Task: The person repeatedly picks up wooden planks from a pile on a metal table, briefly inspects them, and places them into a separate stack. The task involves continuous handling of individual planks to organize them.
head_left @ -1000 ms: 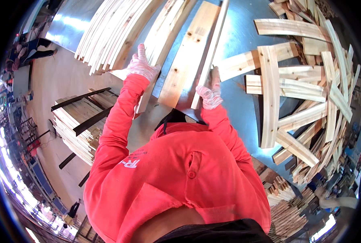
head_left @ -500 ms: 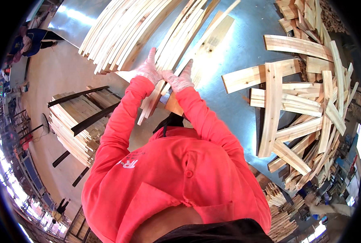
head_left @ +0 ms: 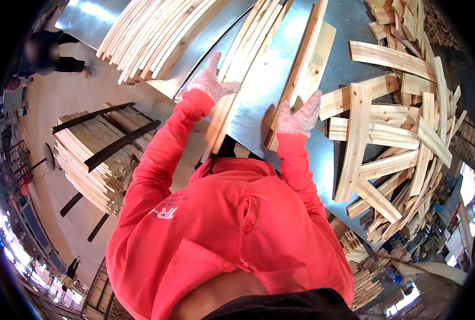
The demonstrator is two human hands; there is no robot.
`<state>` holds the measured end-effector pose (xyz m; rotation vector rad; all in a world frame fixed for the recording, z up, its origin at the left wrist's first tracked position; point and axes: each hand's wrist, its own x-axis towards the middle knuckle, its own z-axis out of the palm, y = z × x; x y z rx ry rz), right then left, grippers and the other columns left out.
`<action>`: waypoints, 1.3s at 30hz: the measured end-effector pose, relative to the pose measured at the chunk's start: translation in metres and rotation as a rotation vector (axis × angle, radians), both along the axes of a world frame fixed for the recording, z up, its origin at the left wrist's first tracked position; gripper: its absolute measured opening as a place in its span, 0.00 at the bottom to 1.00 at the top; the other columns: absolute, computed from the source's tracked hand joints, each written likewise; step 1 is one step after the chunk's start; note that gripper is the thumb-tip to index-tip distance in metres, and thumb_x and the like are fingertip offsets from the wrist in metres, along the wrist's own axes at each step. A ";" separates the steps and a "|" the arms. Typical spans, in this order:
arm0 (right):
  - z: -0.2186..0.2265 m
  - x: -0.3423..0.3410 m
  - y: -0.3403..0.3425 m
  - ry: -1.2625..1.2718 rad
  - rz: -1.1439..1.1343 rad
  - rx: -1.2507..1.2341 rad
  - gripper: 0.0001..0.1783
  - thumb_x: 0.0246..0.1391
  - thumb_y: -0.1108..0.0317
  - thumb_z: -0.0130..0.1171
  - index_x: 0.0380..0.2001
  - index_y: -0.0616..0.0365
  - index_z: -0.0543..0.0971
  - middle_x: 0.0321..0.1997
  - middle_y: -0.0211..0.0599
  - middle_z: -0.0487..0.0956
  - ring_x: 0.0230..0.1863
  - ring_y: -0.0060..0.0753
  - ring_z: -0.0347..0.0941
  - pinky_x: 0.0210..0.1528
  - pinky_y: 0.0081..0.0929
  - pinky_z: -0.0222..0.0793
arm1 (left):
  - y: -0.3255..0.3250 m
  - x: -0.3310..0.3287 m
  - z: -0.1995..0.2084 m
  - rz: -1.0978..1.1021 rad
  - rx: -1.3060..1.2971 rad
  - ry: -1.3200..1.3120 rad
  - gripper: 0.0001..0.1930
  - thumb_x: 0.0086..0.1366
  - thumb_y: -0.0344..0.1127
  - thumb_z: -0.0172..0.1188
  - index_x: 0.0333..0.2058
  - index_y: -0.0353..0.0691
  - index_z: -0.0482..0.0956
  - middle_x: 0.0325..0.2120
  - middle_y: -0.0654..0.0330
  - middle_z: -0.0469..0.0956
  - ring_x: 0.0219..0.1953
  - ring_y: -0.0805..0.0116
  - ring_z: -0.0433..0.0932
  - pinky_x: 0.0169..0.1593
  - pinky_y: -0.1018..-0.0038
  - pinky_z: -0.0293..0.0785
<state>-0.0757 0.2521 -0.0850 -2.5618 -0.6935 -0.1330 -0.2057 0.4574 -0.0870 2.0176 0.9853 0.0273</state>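
Note:
My gloved left hand (head_left: 211, 85) is closed on a narrow bundle of wooden boards (head_left: 243, 61) standing on edge. Its fingers lie along the left side and the thumb crosses over the top. The bundle's near end overhangs the table edge and is blurred. Farther right, my gloved right hand (head_left: 300, 116) has thumb and fingers spread wide at the near end of a wide pale board (head_left: 318, 61). Against that board's left side lies a narrower board on edge (head_left: 296, 69). Whether the right fingertips press on the wood cannot be made out.
A row of boards on edge (head_left: 160, 37) stands at the table's far left. Loose boards (head_left: 360, 133) lie criss-crossed on the metal table (head_left: 253, 114) at the right. A stack of boards with dark bars (head_left: 96, 152) stands on the floor at left. Another person (head_left: 61, 53) is at far left.
My hands have moved apart, the right one to the right. The wide board and its neighbour have shifted right, opening a gap beside the left bundle. The left bundle has also shifted slightly right.

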 end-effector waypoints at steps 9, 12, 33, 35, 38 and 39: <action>0.000 -0.048 0.001 0.776 0.261 -0.002 0.61 0.46 0.50 0.65 0.70 0.45 0.34 0.66 0.59 0.60 0.64 0.56 0.60 0.63 0.32 0.59 | -0.005 0.009 -0.058 0.082 -0.419 -0.318 0.46 0.49 0.49 0.71 0.61 0.35 0.60 0.49 0.50 0.75 0.51 0.62 0.73 0.56 0.70 0.67; -0.028 -0.022 -0.042 0.744 0.212 0.312 0.48 0.52 0.63 0.56 0.70 0.54 0.41 0.67 0.60 0.57 0.63 0.58 0.61 0.63 0.33 0.58 | -0.001 0.007 -0.044 0.111 -0.447 -0.281 0.40 0.52 0.39 0.71 0.60 0.32 0.62 0.43 0.55 0.78 0.43 0.70 0.76 0.48 0.74 0.73; 0.027 -0.038 0.026 1.063 0.305 0.320 0.60 0.41 0.60 0.71 0.69 0.60 0.42 0.58 0.48 0.69 0.55 0.39 0.68 0.56 0.30 0.65 | -0.050 -0.022 0.017 0.426 -0.469 -0.242 0.26 0.64 0.56 0.51 0.50 0.41 0.76 0.41 0.52 0.79 0.43 0.59 0.77 0.47 0.65 0.72; 0.033 -0.031 0.013 0.943 0.347 0.392 0.57 0.40 0.56 0.71 0.68 0.58 0.48 0.58 0.50 0.70 0.55 0.44 0.69 0.58 0.33 0.64 | -0.051 -0.036 0.006 0.355 -0.228 -0.139 0.25 0.64 0.56 0.51 0.49 0.41 0.77 0.41 0.50 0.80 0.42 0.55 0.78 0.45 0.63 0.73; 0.061 -0.007 -0.036 0.991 0.239 0.529 0.47 0.47 0.58 0.68 0.65 0.64 0.56 0.55 0.47 0.72 0.54 0.40 0.70 0.56 0.33 0.66 | -0.033 -0.064 -0.032 0.177 0.133 0.098 0.26 0.64 0.55 0.50 0.51 0.42 0.74 0.41 0.45 0.79 0.42 0.48 0.78 0.46 0.60 0.72; 0.060 -0.001 -0.055 0.914 0.205 0.583 0.46 0.48 0.58 0.67 0.65 0.64 0.56 0.55 0.47 0.72 0.54 0.39 0.70 0.56 0.33 0.66 | -0.033 -0.066 -0.031 0.126 0.201 0.150 0.26 0.64 0.55 0.50 0.52 0.43 0.73 0.41 0.43 0.78 0.42 0.46 0.78 0.46 0.59 0.72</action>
